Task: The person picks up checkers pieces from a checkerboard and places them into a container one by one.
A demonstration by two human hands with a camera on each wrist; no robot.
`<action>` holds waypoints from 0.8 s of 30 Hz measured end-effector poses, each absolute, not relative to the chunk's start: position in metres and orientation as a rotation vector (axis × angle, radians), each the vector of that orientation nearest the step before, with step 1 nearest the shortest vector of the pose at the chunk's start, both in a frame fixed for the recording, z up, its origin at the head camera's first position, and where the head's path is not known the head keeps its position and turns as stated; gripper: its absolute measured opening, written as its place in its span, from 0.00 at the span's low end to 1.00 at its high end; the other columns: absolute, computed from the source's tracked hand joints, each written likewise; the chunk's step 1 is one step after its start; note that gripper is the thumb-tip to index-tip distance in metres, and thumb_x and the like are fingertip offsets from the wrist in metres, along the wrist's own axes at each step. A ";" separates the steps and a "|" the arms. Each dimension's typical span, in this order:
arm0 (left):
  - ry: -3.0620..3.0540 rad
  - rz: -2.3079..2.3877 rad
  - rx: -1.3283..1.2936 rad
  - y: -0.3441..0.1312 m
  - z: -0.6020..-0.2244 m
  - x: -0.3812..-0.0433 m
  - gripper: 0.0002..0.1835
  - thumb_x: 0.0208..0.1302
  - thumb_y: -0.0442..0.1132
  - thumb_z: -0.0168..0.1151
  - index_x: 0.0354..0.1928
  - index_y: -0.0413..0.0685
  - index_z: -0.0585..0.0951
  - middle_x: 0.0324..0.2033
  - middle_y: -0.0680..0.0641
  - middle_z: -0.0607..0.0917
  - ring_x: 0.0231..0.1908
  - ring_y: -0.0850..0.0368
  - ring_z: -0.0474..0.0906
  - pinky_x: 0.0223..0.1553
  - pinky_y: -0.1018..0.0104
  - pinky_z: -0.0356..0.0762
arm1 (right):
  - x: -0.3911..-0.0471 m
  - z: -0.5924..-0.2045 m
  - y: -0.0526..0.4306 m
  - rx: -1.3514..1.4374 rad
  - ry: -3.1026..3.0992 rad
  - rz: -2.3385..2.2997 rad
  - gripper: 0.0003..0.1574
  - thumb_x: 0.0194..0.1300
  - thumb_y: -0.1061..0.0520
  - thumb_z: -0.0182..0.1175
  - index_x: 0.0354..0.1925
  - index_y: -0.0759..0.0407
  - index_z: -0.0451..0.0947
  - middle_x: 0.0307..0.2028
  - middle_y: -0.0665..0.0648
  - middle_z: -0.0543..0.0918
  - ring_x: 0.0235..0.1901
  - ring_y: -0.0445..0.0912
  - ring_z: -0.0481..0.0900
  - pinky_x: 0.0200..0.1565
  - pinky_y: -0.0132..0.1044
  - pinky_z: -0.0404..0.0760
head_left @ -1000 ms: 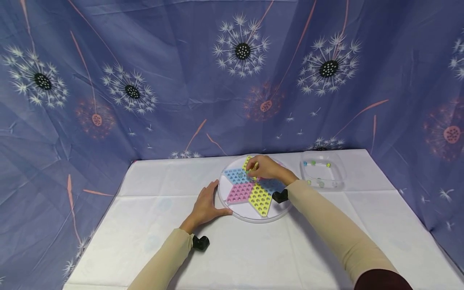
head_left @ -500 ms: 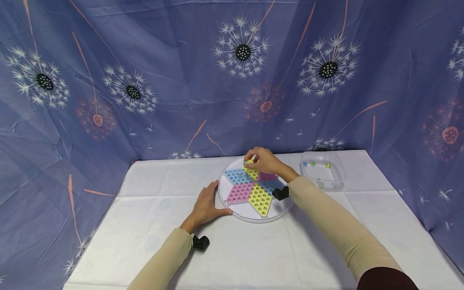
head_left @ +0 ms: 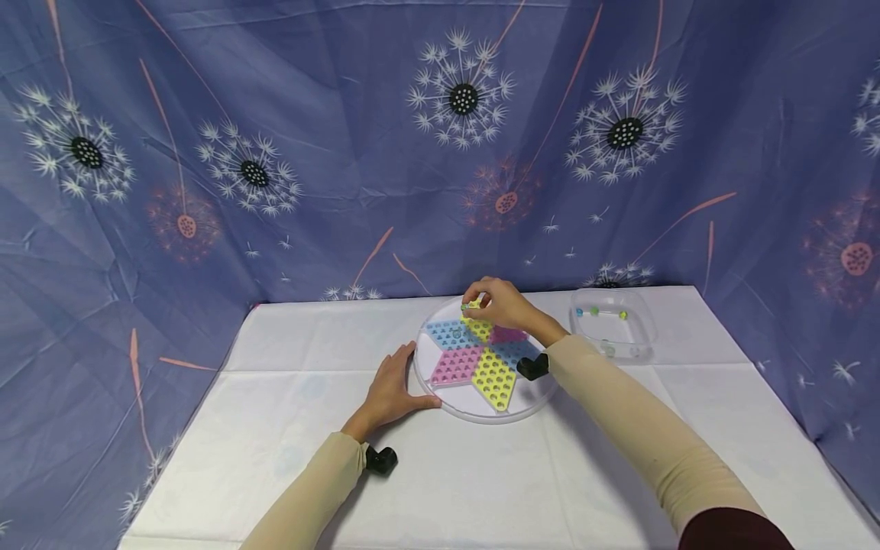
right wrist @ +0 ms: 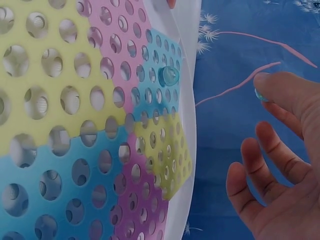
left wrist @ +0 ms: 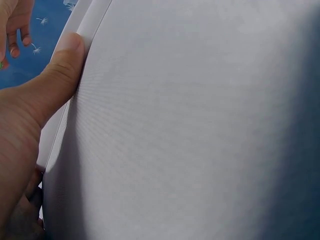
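A round white Chinese checkers board point(head_left: 440, 397), its star coloured in pink, yellow and blue and full of holes, lies on the table. My left hand point(head_left: 390, 391) rests against its near left rim, with the thumb along the edge in the left wrist view. My right hand point(head_left: 507, 305) is over the far yellow point, pinching a small translucent green-blue marble point(right wrist: 258, 95) between thumb and index finger; most of it is hidden by the fingertips. The other fingers are spread loosely. A translucent teal peg point(right wrist: 170, 76) stands in a hole of the far left blue section.
To the right of the board stands a clear plastic tray point(head_left: 649, 325) with several small blue, green and yellow pieces inside. White cloth point(head_left: 309, 344) covers the table. A blue dandelion-print curtain point(head_left: 357, 137) hangs right behind the table's back edge.
My right hand has moved from the star's middle back to the far yellow point, the marble still pinched, and has held nearly still over the last half second. My left hand has stayed put.
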State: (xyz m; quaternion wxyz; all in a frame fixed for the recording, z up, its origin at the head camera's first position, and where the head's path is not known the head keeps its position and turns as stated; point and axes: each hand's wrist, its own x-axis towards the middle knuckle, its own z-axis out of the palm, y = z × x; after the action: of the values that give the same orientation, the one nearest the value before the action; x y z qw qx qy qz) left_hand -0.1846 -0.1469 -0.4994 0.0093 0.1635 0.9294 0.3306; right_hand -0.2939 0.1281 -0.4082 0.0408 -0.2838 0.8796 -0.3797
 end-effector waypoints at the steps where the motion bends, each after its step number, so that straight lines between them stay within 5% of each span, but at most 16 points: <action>1: 2.903 1.032 0.512 -0.147 -0.500 -0.185 0.67 0.45 0.62 0.83 0.79 0.38 0.56 0.77 0.39 0.63 0.78 0.42 0.54 0.79 0.47 0.45 | -0.294 -0.408 0.128 -0.868 2.693 -1.166 0.08 0.68 0.55 0.70 0.45 0.53 0.86 0.46 0.57 0.82 0.43 0.52 0.82 0.46 0.47 0.84; 24: 2.901 1.039 0.495 -0.147 -0.500 -0.185 0.68 0.44 0.62 0.83 0.80 0.39 0.56 0.77 0.40 0.62 0.78 0.42 0.53 0.80 0.48 0.45 | -0.294 -0.409 0.172 -0.806 2.754 -1.194 0.10 0.67 0.54 0.71 0.46 0.53 0.86 0.48 0.59 0.81 0.43 0.54 0.81 0.49 0.51 0.83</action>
State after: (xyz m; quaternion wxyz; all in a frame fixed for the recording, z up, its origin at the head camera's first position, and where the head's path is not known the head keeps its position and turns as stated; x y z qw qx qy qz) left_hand -0.1847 -0.1472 -0.5004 0.0101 0.1586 0.9295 0.3329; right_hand -0.2937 0.1717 -0.4093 0.0167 -0.2594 0.8859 -0.3842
